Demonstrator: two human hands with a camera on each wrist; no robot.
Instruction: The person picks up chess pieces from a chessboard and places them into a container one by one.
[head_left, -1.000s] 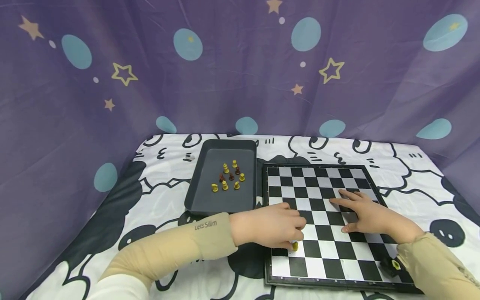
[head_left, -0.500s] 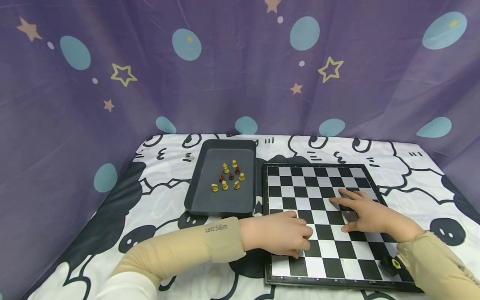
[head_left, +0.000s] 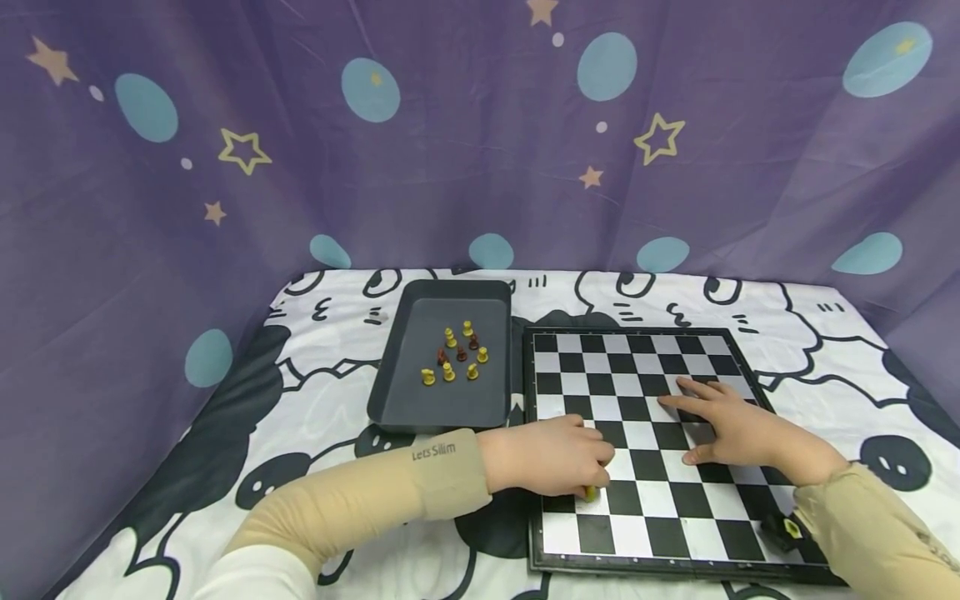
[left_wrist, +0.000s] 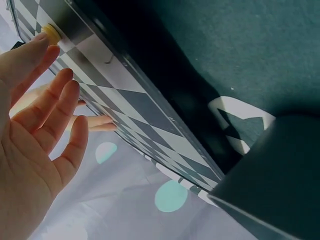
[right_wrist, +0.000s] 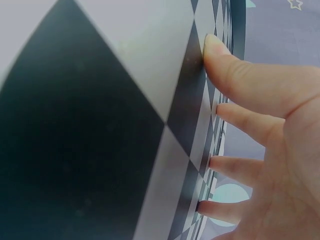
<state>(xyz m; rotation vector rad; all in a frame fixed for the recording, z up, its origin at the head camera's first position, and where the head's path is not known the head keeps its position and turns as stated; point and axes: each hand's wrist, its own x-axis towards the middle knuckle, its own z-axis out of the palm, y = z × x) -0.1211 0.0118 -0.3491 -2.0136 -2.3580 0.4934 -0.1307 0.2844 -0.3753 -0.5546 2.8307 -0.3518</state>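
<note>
My left hand (head_left: 558, 454) reaches over the near left part of the checkered chessboard (head_left: 649, 433). Thumb and index finger pinch a small yellow chess piece (head_left: 590, 493), its base showing just below the fingertips. The left wrist view has the same yellow piece (left_wrist: 50, 34) between the fingertips, close against the board, while the other fingers are loosely bent. On the right half of the board rests my right hand (head_left: 738, 429), fingers spread and nothing held. Its thumb (right_wrist: 217, 47) and fingertips touch the board surface in the right wrist view.
A dark grey tray (head_left: 390, 387) stands left of the board, holding several yellow chess pieces (head_left: 448, 372) and a few dark red ones (head_left: 461, 353). Under everything lies a black-and-white patterned cloth (head_left: 330, 333). Behind hangs a purple curtain (head_left: 480, 167).
My left hand shifted slightly right, hiding the yellow chess piece, then came back left so the piece shows again. The right hand stays in place.
</note>
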